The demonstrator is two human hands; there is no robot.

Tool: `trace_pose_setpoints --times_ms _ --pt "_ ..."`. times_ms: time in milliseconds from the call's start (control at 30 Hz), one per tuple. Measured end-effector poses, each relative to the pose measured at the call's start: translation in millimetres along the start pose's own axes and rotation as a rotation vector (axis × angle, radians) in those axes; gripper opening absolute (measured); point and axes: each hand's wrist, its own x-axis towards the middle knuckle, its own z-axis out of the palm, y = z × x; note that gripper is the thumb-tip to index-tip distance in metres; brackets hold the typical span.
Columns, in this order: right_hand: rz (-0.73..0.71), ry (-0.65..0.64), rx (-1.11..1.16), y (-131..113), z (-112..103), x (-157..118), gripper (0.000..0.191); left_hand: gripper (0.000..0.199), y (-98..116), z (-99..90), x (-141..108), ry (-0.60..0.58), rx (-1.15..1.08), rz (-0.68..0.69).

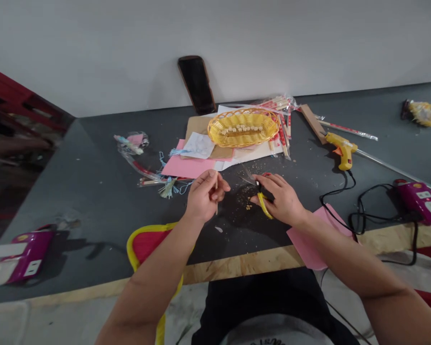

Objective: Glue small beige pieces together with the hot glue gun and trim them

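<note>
My left hand (205, 192) is closed around a thin wooden stick (216, 206), held upright over the dark table. A short way to the right, my right hand (282, 197) grips a pair of scissors (264, 203) with yellow and red on its handles. The blades point left towards the stick and look parted; they do not touch it. Small pale crumbs (249, 196) lie scattered on the table under the scissors. Behind both hands a yellow woven basket (243, 139) holds a row of small pale pieces (242, 129).
Pink paper (188, 167) and cardboard lie beneath the basket, beside wrapped chopsticks (283, 134). A phone (197, 84) leans on the wall. At the right are a yellow glue gun (343, 149), its cord and a purple power strip (421, 201). Another purple box (32, 251) sits left.
</note>
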Motion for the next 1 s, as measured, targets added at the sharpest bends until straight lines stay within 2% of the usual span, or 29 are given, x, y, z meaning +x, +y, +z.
trace_pose_setpoints --times_ms 500,1000 --pt "-0.072 0.014 -0.010 2.7 2.0 -1.5 0.044 0.035 1.1 -7.2 5.5 -0.029 -0.118 0.029" --pt "-0.083 0.024 -0.035 4.2 6.1 -3.6 0.044 0.037 -0.8 -8.9 7.0 0.027 -0.206 0.013"
